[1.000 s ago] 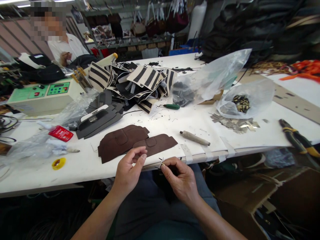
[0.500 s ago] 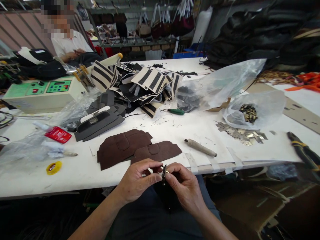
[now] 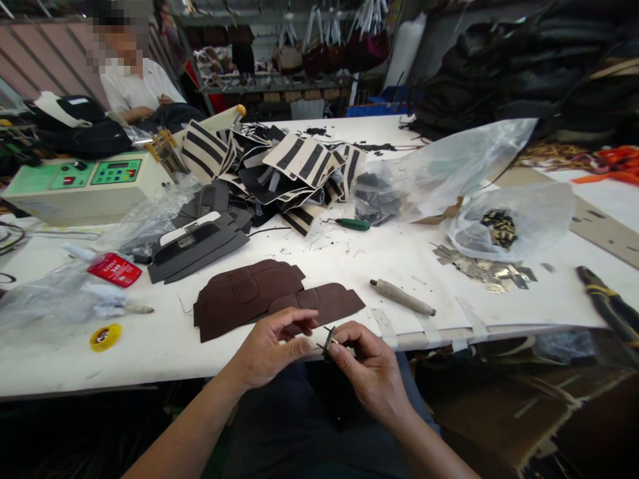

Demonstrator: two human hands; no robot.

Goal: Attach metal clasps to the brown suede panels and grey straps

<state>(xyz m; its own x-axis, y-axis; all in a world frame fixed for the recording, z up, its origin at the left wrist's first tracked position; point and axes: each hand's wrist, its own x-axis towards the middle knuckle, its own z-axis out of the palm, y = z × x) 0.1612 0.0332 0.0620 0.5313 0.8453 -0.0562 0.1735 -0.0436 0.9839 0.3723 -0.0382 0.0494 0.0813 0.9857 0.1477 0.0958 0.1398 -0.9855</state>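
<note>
While "340" can be read on one red bottle (image 3: 114, 269), two brown panels (image 3: 239, 299), one yellow tape roll (image 3: 112, 333) and one green-handled tool (image 3: 353, 224) are counted on the white table (image 3: 160, 356). One small metal fitting (image 3: 329, 341) is pinched between the right hand's (image 3: 370, 370) thumb and forefinger, near the table's front edge; the left hand (image 3: 263, 352) is held just beside it, thumb and fingers parted.

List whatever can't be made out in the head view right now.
All in the head view:
Small piece in the right grip: partly covered by it, too small for detail.
Smaller brown panel: near edge partly hidden behind the left grip.
Pliers: cut off by the right edge.
Red packet: fine print blurred.
Dark pieces: obscured by the cloudy plastic bag.
</note>
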